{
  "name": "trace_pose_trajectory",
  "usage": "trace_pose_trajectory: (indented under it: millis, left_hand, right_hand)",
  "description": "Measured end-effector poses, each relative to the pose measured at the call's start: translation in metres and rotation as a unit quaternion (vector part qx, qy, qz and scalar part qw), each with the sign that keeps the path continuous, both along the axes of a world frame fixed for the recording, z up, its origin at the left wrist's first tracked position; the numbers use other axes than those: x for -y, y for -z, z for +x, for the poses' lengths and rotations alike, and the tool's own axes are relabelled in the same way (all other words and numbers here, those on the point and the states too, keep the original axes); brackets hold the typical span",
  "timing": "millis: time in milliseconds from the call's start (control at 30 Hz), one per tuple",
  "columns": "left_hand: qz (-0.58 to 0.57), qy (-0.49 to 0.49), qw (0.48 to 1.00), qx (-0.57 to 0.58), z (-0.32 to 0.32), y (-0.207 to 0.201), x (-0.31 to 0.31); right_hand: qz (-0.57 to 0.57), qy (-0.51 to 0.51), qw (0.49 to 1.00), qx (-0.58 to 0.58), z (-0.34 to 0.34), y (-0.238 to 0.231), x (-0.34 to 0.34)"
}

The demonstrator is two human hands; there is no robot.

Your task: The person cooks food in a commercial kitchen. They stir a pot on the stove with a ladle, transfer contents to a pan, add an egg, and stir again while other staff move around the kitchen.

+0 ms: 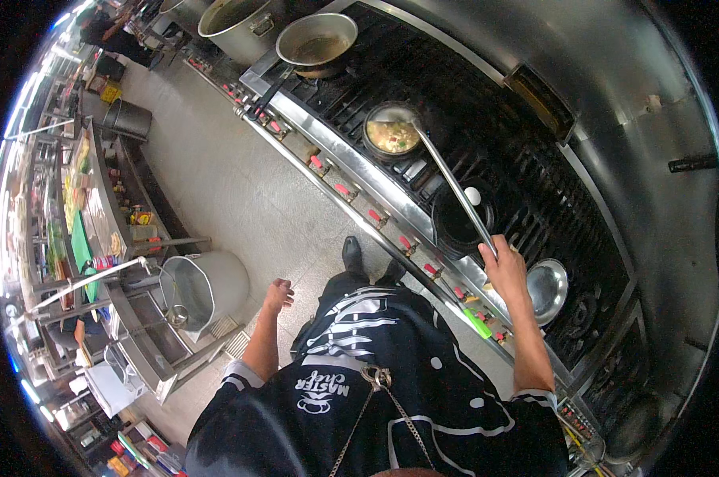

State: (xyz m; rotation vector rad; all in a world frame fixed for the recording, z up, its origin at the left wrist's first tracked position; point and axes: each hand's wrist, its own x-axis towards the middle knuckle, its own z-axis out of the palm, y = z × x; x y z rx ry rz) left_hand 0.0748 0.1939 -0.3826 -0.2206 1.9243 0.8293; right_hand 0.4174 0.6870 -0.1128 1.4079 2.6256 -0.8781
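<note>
The right hand (502,266) grips the end of a long metal ladle (447,179), whose bowl rests in a black pot (391,135) of yellowish soup on the stove (526,191) at 12 o'clock. The left hand (278,294) hangs loosely curled and empty over the floor (240,199), near a metal bucket (204,286) at 9 o'clock.

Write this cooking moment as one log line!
right hand: grips long ladle | ladle bowl: over small pot of soup on stove | left hand: loosely curled, holding nothing
</note>
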Motion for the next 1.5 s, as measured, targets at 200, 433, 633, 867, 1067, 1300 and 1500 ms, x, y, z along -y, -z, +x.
trace_pose_trajectory:
  millis: [200, 433, 633, 867, 1067, 1300, 1500]
  left_hand:
    - [-0.013, -0.020, 1.000, 0.011, 0.023, 0.001, -0.005]
    - [-0.043, -0.034, 0.995, 0.088, 0.056, 0.030, 0.015]
    - [-0.048, -0.034, 0.993, 0.099, 0.039, 0.050, 0.023]
    - [-0.004, -0.054, 0.996, 0.076, -0.011, 0.064, 0.008]
    - [0.017, -0.061, 0.994, 0.088, -0.037, 0.070, 0.002]
    - [-0.020, -0.052, 0.994, 0.095, -0.041, 0.074, 0.013]
    - [-0.039, -0.039, 0.994, 0.096, -0.043, 0.071, 0.017]
  right_hand:
    - [-0.020, 0.010, 1.000, 0.019, 0.009, -0.013, 0.007]
    - [-0.240, 0.150, 0.958, -0.053, -0.011, -0.063, 0.025]
    - [-0.445, 0.214, 0.853, -0.170, -0.046, -0.118, 0.051]
    - [-0.466, 0.225, 0.841, -0.160, -0.086, -0.129, 0.075]
    - [-0.453, 0.230, 0.850, -0.142, -0.099, -0.120, 0.084]
    - [-0.449, 0.241, 0.849, -0.139, -0.099, -0.110, 0.087]
    - [-0.461, 0.244, 0.840, -0.148, -0.095, -0.105, 0.083]
